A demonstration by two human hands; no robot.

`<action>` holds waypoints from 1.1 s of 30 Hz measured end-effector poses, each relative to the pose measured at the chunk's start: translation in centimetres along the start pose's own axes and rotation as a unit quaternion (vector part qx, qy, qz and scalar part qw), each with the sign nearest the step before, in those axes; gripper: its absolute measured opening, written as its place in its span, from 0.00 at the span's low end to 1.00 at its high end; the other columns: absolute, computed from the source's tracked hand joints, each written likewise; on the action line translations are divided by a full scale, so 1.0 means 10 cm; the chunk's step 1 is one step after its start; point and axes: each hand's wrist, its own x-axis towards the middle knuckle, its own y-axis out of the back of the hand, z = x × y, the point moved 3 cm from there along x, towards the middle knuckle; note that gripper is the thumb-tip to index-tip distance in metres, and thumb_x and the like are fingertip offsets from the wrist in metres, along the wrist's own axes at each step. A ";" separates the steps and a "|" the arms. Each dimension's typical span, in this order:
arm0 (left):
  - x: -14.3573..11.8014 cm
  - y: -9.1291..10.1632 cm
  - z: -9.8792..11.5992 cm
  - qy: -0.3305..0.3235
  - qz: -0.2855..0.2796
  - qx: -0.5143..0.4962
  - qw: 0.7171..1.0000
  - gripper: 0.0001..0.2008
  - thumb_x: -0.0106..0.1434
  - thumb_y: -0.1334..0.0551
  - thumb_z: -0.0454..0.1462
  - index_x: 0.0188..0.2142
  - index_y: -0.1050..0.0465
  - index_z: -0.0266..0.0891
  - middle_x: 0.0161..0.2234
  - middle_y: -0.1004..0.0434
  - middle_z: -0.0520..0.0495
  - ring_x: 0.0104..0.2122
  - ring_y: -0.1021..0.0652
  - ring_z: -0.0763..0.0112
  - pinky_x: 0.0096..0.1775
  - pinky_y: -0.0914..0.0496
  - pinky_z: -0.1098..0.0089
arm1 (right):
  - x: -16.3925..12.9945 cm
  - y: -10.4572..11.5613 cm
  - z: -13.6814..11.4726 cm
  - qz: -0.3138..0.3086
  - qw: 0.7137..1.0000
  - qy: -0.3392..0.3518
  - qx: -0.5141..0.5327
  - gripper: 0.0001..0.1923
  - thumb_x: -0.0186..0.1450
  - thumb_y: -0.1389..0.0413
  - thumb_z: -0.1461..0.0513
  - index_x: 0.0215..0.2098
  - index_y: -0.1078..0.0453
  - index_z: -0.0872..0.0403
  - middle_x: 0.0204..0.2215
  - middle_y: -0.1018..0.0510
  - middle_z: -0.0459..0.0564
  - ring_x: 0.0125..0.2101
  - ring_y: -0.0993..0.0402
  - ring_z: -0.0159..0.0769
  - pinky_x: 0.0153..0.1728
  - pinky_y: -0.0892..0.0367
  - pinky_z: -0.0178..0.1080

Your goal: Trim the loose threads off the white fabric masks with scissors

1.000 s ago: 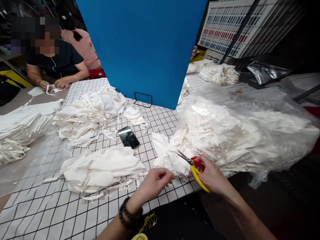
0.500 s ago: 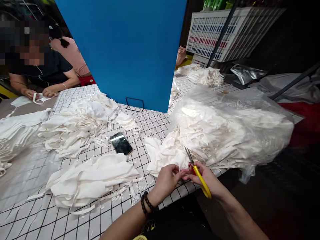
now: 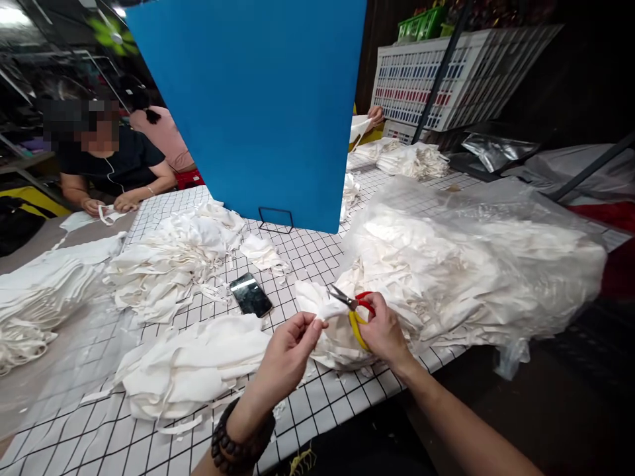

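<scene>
1. The left hand (image 3: 286, 354) pinches a small white piece of cloth (image 3: 322, 309) between thumb and fingers. The cloth sticks up just above the fingertips.
2. The right hand (image 3: 383, 330) is closed around the small scissors with yellow and red handles (image 3: 353, 311). The metal blades poke out to the left of this hand, just beside the pinched cloth. I cannot tell if the blades touch it.
3. The two hands are near each other, with the cloth between them.
4. Under both hands is the table with a white cloth of black squares (image 3: 327, 403).
5. Right behind the right hand is a big clear plastic bag stuffed with white cloth pieces (image 3: 476, 264). Some spill out of it, under the hands.
6. Left of the left hand is a flat pile of white cloth pieces (image 3: 193, 363), with thin cut strips around it.
7. A black phone (image 3: 251, 295) lies flat a little past the left hand.
8. Farther back is a tall blue board (image 3: 258, 106), standing upright.
9. Far off to the left, another person in a black shirt (image 3: 114, 165) sits with both hands on a white piece.
</scene>
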 end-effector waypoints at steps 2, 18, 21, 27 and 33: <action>-0.09 0.16 0.07 -0.003 0.013 0.036 0.999 0.16 0.66 0.43 0.48 0.37 0.28 0.37 0.29 0.31 0.51 0.28 0.34 0.73 0.31 0.39 0.74 | 0.13 0.03 0.04 0.029 0.999 -0.016 0.007 0.15 0.55 0.40 0.58 0.40 0.35 0.52 0.34 0.22 0.51 0.32 0.27 0.41 0.35 0.34 0.41; -0.43 0.57 -0.23 0.021 0.075 -0.004 0.997 0.17 0.67 0.43 0.46 0.29 0.28 0.37 0.35 0.24 0.46 0.42 0.27 0.64 0.45 0.37 0.70 | -0.11 -0.55 -0.38 -0.235 0.964 -0.029 0.122 0.13 0.57 0.39 0.59 0.37 0.37 0.49 0.35 0.24 0.47 0.34 0.26 0.40 0.36 0.31 0.42; -0.47 0.59 -0.26 0.017 0.059 -0.029 0.998 0.15 0.67 0.42 0.45 0.32 0.26 0.37 0.31 0.26 0.48 0.39 0.27 0.66 0.43 0.36 0.70 | -0.03 -0.51 -0.25 -0.323 0.922 -0.053 0.209 0.22 0.52 0.33 0.57 0.37 0.40 0.50 0.38 0.24 0.48 0.35 0.26 0.38 0.36 0.30 0.40; -0.48 0.54 -0.33 0.055 0.025 -0.093 0.994 0.16 0.67 0.42 0.47 0.38 0.26 0.35 0.25 0.34 0.53 0.23 0.40 0.79 0.25 0.47 0.76 | -0.04 -0.51 -0.15 -0.364 0.896 -0.054 0.250 0.24 0.51 0.31 0.57 0.36 0.41 0.51 0.40 0.24 0.48 0.36 0.26 0.36 0.38 0.31 0.39; -0.53 0.58 -0.36 0.066 0.021 -0.139 0.988 0.16 0.67 0.42 0.46 0.37 0.27 0.35 0.24 0.37 0.55 0.21 0.47 0.80 0.24 0.53 0.75 | -0.09 -0.54 -0.23 -0.278 0.957 0.029 0.074 0.15 0.55 0.38 0.59 0.37 0.37 0.50 0.32 0.24 0.44 0.31 0.27 0.37 0.31 0.34 0.38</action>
